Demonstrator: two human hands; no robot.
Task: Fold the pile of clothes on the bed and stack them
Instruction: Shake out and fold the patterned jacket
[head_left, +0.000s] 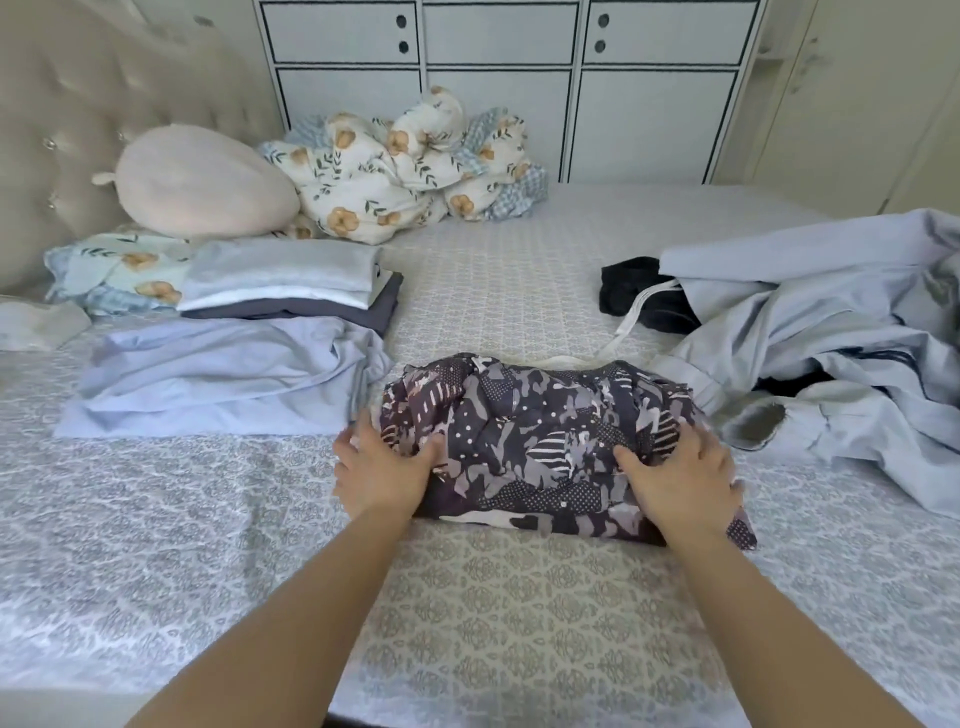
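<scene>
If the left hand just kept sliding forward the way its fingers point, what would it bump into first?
The left hand already grips the patterned garment at its left end. Straight ahead, it would probably meet the folded light blue garment at its near right corner; depth is hard to judge.

**Cloth on every surface**

The patterned garment (540, 441) is thin matt cloth, crumpled. The bed (519, 597) sheet is matt printed cotton-like fabric. The top piece of the folded stack (280, 275) has a satin sheen. The headboard (78, 130) looks like tufted, slightly glossy upholstery.
</scene>
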